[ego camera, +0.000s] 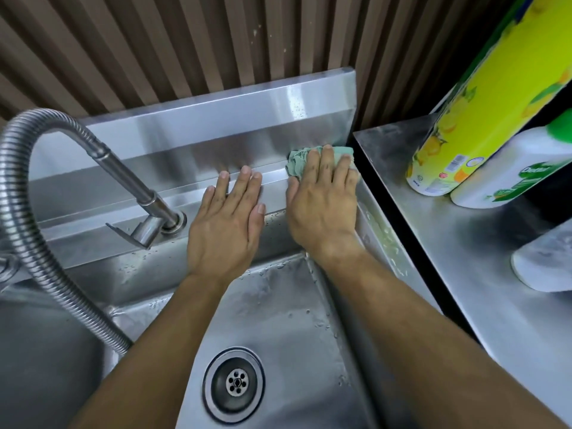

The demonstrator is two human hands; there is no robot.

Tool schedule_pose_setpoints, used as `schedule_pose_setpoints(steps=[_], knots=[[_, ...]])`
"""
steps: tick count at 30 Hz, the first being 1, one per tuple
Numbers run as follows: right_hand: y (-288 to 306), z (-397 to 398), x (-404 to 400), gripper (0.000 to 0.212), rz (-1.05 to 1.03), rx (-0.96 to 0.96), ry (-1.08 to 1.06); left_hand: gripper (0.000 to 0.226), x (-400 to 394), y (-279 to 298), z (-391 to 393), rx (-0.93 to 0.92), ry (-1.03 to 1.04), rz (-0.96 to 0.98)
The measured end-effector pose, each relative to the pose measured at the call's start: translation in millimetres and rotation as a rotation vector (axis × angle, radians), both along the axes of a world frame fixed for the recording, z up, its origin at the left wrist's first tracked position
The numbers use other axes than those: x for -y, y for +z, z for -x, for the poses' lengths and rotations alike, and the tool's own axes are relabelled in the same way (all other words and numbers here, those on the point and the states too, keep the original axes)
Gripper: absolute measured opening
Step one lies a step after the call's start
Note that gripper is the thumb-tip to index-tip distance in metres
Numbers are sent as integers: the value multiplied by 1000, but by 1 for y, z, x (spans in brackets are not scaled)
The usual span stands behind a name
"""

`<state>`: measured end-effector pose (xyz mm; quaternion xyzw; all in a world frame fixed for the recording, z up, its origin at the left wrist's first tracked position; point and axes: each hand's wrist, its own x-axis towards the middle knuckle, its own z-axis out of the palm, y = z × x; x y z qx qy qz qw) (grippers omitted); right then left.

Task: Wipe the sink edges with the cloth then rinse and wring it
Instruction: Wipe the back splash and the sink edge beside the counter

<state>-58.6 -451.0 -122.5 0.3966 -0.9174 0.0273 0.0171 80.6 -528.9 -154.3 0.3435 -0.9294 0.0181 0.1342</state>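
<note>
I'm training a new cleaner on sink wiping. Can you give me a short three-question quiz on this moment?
1. True or false: the left hand presses the green cloth.
2. Where does the cloth lie? A) over the drain B) at the back right corner of the sink ledge C) on the side counter
3. Fill in: the faucet shows no running ____.

Key:
1. False; the right hand presses it, while the left lies flat on the ledge.
2. B
3. water
</note>
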Motion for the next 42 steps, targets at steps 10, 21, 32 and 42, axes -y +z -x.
schedule_pose_setpoints(steps=[10,21,32,42], knots=[[-3,-24,-42,61,87,16,-68,55,-1,1,-1,-49,-20,-46],[9,-3,-3,61,99,198,-191,57,-3,6,0,-18,-21,-92],[8,20,-24,62,92,197,17,53,-7,28,43,-134,-209,-225],[13,49,-19,68,170,251,140,58,9,27,62,109,-438,-189]])
